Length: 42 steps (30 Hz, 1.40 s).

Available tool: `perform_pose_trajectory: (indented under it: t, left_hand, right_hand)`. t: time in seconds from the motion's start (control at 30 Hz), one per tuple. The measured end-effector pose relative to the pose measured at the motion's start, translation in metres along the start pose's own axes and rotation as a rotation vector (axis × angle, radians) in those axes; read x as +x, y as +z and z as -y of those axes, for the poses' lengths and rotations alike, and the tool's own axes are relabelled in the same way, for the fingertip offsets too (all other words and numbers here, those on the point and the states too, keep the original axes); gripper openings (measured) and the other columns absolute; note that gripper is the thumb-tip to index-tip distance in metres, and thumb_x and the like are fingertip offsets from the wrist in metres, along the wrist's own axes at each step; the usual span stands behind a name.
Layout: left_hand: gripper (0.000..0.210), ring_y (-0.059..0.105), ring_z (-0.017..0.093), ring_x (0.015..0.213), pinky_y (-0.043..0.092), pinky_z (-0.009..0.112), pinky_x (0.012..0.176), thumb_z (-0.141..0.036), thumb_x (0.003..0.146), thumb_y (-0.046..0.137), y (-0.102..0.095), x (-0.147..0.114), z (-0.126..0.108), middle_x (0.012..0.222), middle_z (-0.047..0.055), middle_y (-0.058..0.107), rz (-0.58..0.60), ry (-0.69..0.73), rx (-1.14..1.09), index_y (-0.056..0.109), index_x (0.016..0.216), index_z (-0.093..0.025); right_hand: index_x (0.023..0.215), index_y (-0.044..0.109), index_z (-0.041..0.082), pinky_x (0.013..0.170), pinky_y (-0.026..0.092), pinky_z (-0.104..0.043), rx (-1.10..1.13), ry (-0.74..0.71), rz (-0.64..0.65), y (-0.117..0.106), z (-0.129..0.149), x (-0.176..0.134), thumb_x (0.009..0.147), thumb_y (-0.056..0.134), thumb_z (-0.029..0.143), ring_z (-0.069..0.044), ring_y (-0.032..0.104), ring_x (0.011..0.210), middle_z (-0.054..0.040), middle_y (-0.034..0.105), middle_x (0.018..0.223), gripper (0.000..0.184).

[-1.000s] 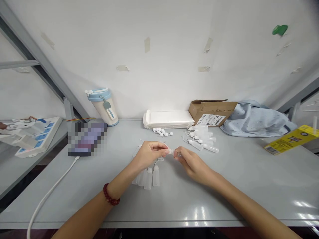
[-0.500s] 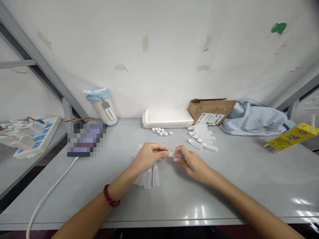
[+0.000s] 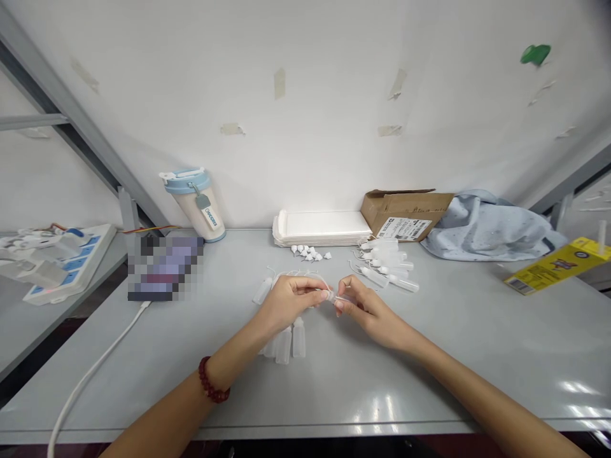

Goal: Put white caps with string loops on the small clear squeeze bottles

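My left hand (image 3: 296, 298) pinches the neck end of a small translucent plastic bottle (image 3: 330, 296) between thumb and fingertips. Close against it, the thumb and fingers of my right hand (image 3: 365, 310) are closed on the same bottle, whose body is mostly hidden; a thin white edge shows between them. A white cord curves above the left fingertips. Below and beside my left hand lie several similar translucent bottles (image 3: 298, 337) with thin white cords, partly covered by the hand. Another group of corded bottles (image 3: 401, 282) lies beyond my right hand.
Several small white pointed caps (image 3: 310, 253) lie before a stack of white trays (image 3: 324, 228). Behind are a cardboard box (image 3: 405, 216), a blue cloth (image 3: 487, 226) and a tumbler (image 3: 195, 203). A yellow carton (image 3: 548, 267) is at right; a blurred phone (image 3: 167, 270) with cable at left.
My right fingers have shifted slightly on the bottle and spread a little, with a thin white edge now showing. My left hand has barely moved and keeps its pinch.
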<state>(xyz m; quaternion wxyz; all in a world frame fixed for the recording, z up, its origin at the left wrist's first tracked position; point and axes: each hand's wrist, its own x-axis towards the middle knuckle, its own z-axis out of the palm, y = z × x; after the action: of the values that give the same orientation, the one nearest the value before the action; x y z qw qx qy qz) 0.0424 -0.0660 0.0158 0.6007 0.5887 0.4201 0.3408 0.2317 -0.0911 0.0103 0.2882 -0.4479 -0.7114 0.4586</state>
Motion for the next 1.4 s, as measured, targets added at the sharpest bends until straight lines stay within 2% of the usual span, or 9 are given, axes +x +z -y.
perform_pose_trajectory:
  t: [0.23,0.37,0.53,0.63,0.87,1.0,1.1,1.3,1.4]
  left_hand:
    - [0.030,0.054,0.010,0.057,0.045,0.022,0.057,-0.043,0.076,0.060,0.002,0.000,0.001,0.068,0.002,0.064,0.059,-0.069,0.036,0.068,0.070,-0.014]
    - [0.033,0.053,0.009,0.055,0.043,0.022,0.052,-0.045,0.076,0.059,0.001,-0.001,0.001,0.070,0.002,0.063,0.074,-0.093,0.058,0.066,0.073,-0.014]
    - [0.025,0.050,0.008,0.056,0.042,0.020,0.052,-0.038,0.076,0.060,0.001,-0.003,-0.003,0.068,0.000,0.060,0.096,-0.026,0.099,0.067,0.079,-0.015]
    - [0.020,0.052,0.010,0.063,0.044,0.020,0.053,-0.033,0.074,0.063,0.001,-0.003,-0.005,0.077,0.003,0.063,0.092,-0.003,0.111,0.069,0.080,-0.015]
    - [0.023,0.054,0.014,0.071,0.045,0.021,0.054,-0.028,0.069,0.067,0.001,-0.001,-0.002,0.087,0.005,0.064,0.074,0.021,0.096,0.068,0.089,-0.015]
    - [0.041,0.056,0.015,0.074,0.046,0.022,0.055,-0.032,0.072,0.064,0.001,-0.002,-0.005,0.094,0.007,0.061,0.086,0.002,0.096,0.060,0.109,-0.016]
    - [0.049,0.057,0.012,0.065,0.046,0.023,0.054,-0.036,0.075,0.062,0.001,-0.003,-0.007,0.084,0.004,0.061,0.083,-0.044,0.098,0.052,0.118,-0.016]
    - [0.027,0.053,0.009,0.056,0.043,0.021,0.051,-0.039,0.081,0.053,0.002,-0.003,-0.009,0.070,0.000,0.058,0.110,-0.052,0.139,0.061,0.080,-0.014]
    - [0.026,0.053,0.009,0.054,0.042,0.021,0.051,-0.038,0.080,0.054,0.001,-0.003,-0.011,0.066,0.000,0.058,0.112,-0.065,0.151,0.061,0.077,-0.014]
  right_hand:
    - [0.088,0.038,0.023,0.060,0.033,-0.024,0.006,-0.042,-0.011,0.002,0.000,0.000,0.091,0.041,0.033,-0.013,0.045,0.066,0.0020,0.054,0.075,0.011]
    - [0.088,0.038,0.023,0.058,0.032,-0.024,0.010,-0.043,-0.015,0.001,0.001,-0.001,0.090,0.042,0.034,-0.012,0.044,0.064,0.0022,0.054,0.074,0.012]
    - [0.086,0.036,0.023,0.057,0.029,-0.025,0.082,-0.019,0.008,-0.001,0.001,-0.002,0.090,0.044,0.037,-0.012,0.043,0.064,0.0026,0.054,0.071,0.016]
    - [0.086,0.035,0.023,0.057,0.028,-0.024,0.147,0.001,0.027,-0.002,0.000,-0.002,0.089,0.044,0.039,-0.012,0.041,0.062,0.0035,0.052,0.068,0.019]
    - [0.085,0.035,0.022,0.055,0.026,-0.023,0.229,0.001,0.055,-0.002,-0.002,0.000,0.089,0.044,0.043,-0.010,0.039,0.058,0.0045,0.049,0.065,0.023]
    - [0.086,0.035,0.022,0.055,0.028,-0.023,0.107,-0.003,-0.006,-0.001,-0.001,-0.001,0.089,0.044,0.042,-0.011,0.041,0.059,0.0042,0.051,0.066,0.022]
    - [0.087,0.035,0.023,0.053,0.028,-0.023,0.014,0.004,-0.039,0.000,-0.001,-0.001,0.089,0.044,0.041,-0.011,0.041,0.057,0.0040,0.053,0.066,0.021]
    - [0.087,0.036,0.022,0.054,0.030,-0.023,0.012,-0.014,-0.035,0.000,0.002,-0.002,0.090,0.041,0.040,-0.010,0.040,0.055,0.0040,0.054,0.065,0.019]
    - [0.086,0.036,0.022,0.052,0.028,-0.023,0.043,0.002,-0.026,0.000,0.003,-0.003,0.091,0.040,0.041,-0.010,0.037,0.053,0.0047,0.053,0.063,0.020]
